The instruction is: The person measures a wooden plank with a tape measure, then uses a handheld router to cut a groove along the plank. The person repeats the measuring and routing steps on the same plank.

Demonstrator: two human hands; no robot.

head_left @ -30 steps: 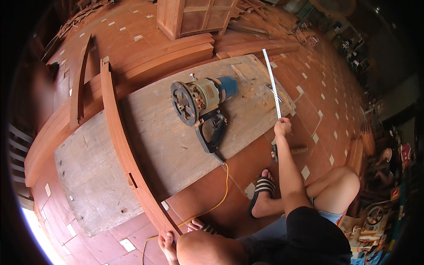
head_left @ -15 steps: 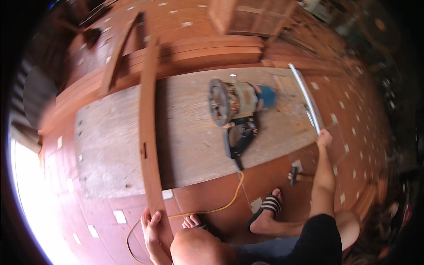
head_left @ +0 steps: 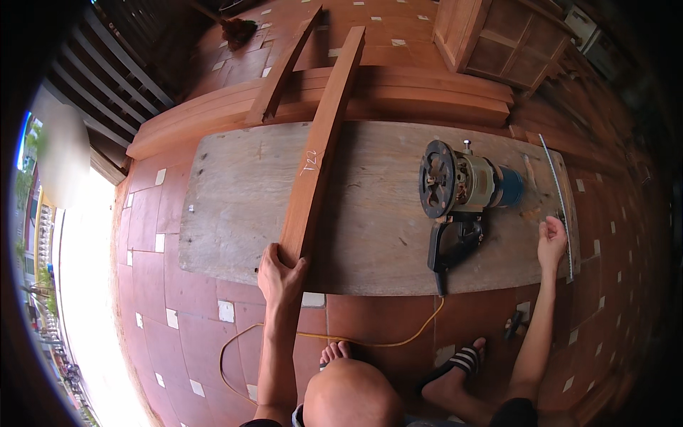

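A long reddish wooden bar [head_left: 319,147] with white marks lies across the pale wooden board [head_left: 235,203], its far end over a stack of timber. My left hand [head_left: 282,274] grips its near end, thumb on the right edge and fingers on the left. At the board's right end lies a thin metal ruler [head_left: 558,181]. My right hand [head_left: 552,245] is beside it, fingers curled together; what they hold, if anything, cannot be made out. Between my hands a router [head_left: 473,181] with a black base, blue end and black handle rests on its side.
Stacked timber [head_left: 420,96] lies along the board's far side, with another wooden piece [head_left: 288,64] leaning over it. A wooden cabinet [head_left: 498,43] stands at the back. A yellow cord [head_left: 388,345] crosses the tiles near my feet. A hammer [head_left: 514,325] lies by my sandalled foot.
My left hand has moved forward along with the wooden bar, which now sits farther away. The ruler, earlier raised in my right hand, now lies on the board's right end.
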